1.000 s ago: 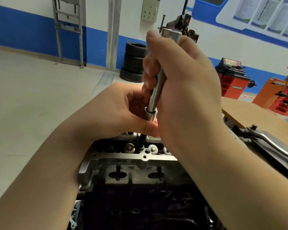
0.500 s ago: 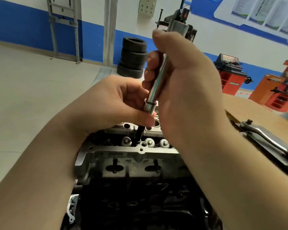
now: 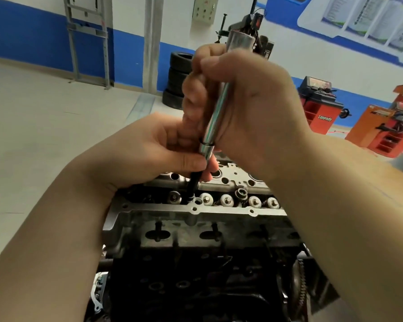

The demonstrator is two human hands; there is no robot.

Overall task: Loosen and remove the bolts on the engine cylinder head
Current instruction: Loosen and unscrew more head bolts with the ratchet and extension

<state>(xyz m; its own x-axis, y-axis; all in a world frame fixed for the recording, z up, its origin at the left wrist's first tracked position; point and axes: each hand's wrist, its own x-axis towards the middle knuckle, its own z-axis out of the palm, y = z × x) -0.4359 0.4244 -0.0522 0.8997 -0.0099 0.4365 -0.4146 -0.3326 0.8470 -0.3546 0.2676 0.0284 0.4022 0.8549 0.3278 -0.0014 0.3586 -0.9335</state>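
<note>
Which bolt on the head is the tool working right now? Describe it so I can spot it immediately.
Start at the cylinder head, the silver casting on top of the dark engine block. Along its near edge runs a row of round valve caps. The bolt is the thin black shaft rising at the row's left end, the only one under the chrome extension that both hands hold.

text: "Lanpady" | on: red wheel-balancing machine (image 3: pixel 319 112), front panel | wall posters (image 3: pixel 363 17): print too small to read
</note>
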